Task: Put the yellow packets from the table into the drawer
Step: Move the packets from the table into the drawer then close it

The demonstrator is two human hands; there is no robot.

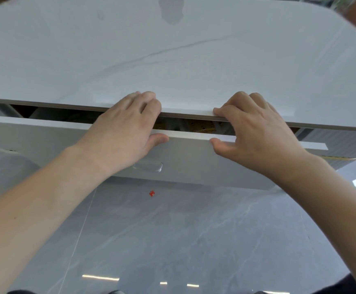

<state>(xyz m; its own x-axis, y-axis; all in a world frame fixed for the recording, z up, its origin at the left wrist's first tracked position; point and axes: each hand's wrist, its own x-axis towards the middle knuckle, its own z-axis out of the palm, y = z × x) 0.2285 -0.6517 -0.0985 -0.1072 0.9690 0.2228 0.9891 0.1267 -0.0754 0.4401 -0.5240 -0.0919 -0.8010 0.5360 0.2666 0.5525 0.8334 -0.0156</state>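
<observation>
Glossy grey marble-look floor [194, 240] with ceiling-light glints, small red scrap [152, 193] on it

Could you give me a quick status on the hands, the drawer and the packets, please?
Left hand and right hand both on the drawer front, thumbs against its top edge. Drawer open a narrow gap; something yellow inside. No packets on the tabletop.

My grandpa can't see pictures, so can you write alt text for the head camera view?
Two bare hands, the left hand and the right hand, rest on the front edge of a white drawer that is open only a crack under a pale table. Something yellow shows in the gap. A small red scrap lies on the grey floor.
</observation>
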